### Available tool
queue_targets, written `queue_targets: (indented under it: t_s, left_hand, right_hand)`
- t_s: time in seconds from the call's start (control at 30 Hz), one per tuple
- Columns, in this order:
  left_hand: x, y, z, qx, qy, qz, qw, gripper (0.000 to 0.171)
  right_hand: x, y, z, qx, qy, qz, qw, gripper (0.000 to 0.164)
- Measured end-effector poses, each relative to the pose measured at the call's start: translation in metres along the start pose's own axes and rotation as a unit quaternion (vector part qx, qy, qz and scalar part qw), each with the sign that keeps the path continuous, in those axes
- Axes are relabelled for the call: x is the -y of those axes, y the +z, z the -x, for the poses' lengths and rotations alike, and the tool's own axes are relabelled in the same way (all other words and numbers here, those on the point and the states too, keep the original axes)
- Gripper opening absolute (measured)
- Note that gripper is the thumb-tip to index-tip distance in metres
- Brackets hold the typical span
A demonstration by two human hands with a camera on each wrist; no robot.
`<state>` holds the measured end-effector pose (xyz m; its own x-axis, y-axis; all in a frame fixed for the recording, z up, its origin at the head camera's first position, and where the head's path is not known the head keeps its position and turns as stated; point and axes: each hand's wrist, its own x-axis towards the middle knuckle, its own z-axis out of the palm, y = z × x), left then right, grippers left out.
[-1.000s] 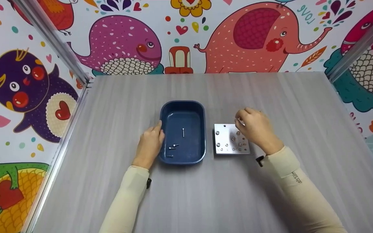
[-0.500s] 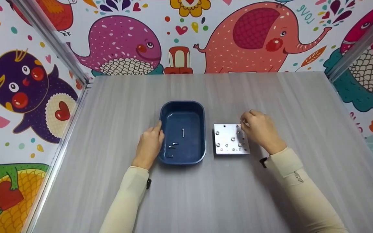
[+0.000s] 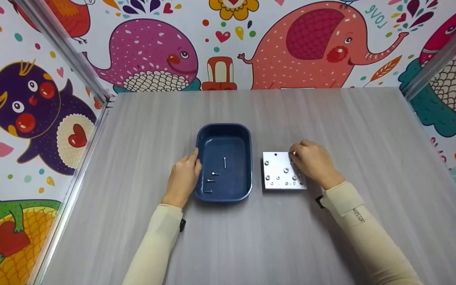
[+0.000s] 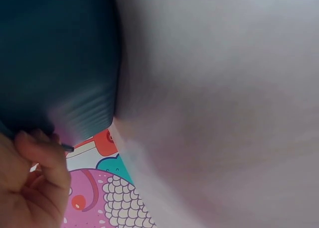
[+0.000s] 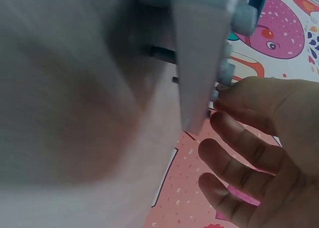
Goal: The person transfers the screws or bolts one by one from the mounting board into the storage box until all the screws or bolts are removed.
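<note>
My left hand [image 3: 183, 176] grips the left rim of the blue plastic tray [image 3: 247, 166]; in the left wrist view its fingers [image 4: 42, 151] curl at the tray's edge. Inside lie several small metal screws, one longer screw [image 3: 225, 162] near the middle. To the right of the tray, a square metal plate [image 3: 275, 170] bears several screws standing in its holes. Over the plate's far right corner, my right hand [image 3: 314, 160] pinches a small screw between thumb and forefinger, mostly hidden by the fingertips. In the right wrist view the other fingers [image 5: 234, 168] are spread beside the plate's edge.
Both things rest on a grey wood-grain table [image 3: 228, 245]. Screw shanks [image 5: 162, 54] stick out beneath the raised plate. Metal frame posts [image 3: 63, 51] and walls printed with cartoon animals enclose the table's back and sides.
My right hand has come down and settled at the plate's far right corner, after shifting right and then slightly back left. My left hand stays on the tray; one screw inside has turned slightly.
</note>
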<state>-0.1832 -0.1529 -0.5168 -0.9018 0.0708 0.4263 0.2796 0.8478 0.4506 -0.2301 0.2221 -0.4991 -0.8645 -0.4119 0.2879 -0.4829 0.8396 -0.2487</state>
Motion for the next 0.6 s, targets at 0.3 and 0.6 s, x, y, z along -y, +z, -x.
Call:
queue_targets:
  t_s: [0.3, 0.6]
  left_hand:
    - [-0.0001, 0.0001, 0.0003, -0.005, 0.006, -0.004, 1.0000, 0.035]
    - [-0.0008, 0.0004, 0.0003, -0.004, -0.001, -0.002, 1.0000, 0.035]
  right_hand:
    - [0.0039, 0.0012, -0.0012, 0.000, 0.001, 0.012, 1.000, 0.005]
    - [0.0063, 0.0019, -0.0004, 0.003, 0.000, 0.030, 1.000, 0.004]
